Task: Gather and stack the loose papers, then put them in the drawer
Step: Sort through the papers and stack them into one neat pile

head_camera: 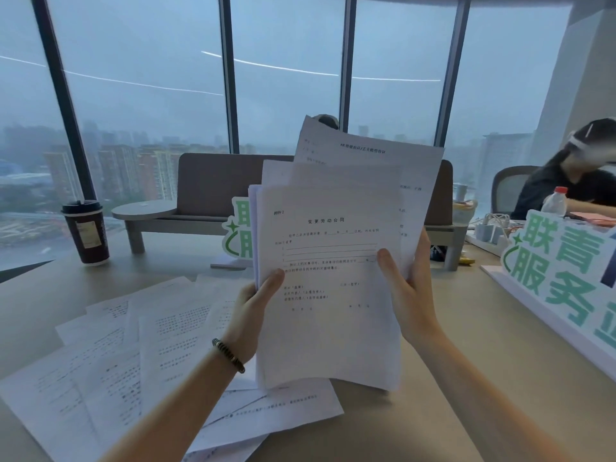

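I hold an uneven bundle of printed papers (328,261) upright above the desk. My left hand (255,311) grips its left edge, thumb on the front sheet. My right hand (408,288) grips its right edge, thumb on the front as well. The sheets are staggered, with the back ones sticking out at the top. Several loose papers (126,355) lie fanned out on the beige desk (433,395) at the lower left, some under the bundle. No drawer is in view.
A dark coffee cup (86,231) stands at the back left. A grey monitor stand (213,191) crosses the desk's rear. Green-lettered signs (566,271) stand at right. A seated person (573,175), a bottle (555,201) and a power strip are at far right.
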Demonstrator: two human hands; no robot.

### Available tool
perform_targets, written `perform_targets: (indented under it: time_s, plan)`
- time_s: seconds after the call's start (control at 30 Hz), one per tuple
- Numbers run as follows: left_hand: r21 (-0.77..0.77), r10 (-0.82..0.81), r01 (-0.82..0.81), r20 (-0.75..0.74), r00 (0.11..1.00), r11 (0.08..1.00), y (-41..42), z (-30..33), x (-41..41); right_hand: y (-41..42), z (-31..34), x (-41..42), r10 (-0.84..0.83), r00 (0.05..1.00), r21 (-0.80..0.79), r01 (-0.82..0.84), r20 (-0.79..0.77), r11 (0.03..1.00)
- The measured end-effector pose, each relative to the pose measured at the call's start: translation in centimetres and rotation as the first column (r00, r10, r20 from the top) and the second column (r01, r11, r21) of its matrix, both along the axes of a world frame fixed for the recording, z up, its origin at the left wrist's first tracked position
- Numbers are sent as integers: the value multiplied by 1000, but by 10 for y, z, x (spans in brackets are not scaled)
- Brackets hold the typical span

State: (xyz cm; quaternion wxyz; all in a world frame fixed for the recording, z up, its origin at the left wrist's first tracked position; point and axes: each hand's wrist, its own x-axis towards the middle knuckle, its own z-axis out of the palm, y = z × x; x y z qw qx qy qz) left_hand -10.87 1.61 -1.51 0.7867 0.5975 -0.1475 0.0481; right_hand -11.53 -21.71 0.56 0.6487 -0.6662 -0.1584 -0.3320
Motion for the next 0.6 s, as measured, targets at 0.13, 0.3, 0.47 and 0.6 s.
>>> perform_targets:
  time_s: [0.13,0.3,0.47,0.6]
  plan:
    - [7,-45,45,39,998,999,4,0,0,-5,15,3,3,1000,-61,-4,-15,998]
    - [17,-40,39,41,998,999,7,4,0,-7,27,6,20,1000,-125,-21,-7,992]
    - [24,-27,27,25,999,999,6,-1,-2,-1,15,0,124,992,10,-124,-30,992]
    - [73,-10,10,1,1000,997,3,-8,-7,4,-16,-9,162,977,108,-148,-141,983]
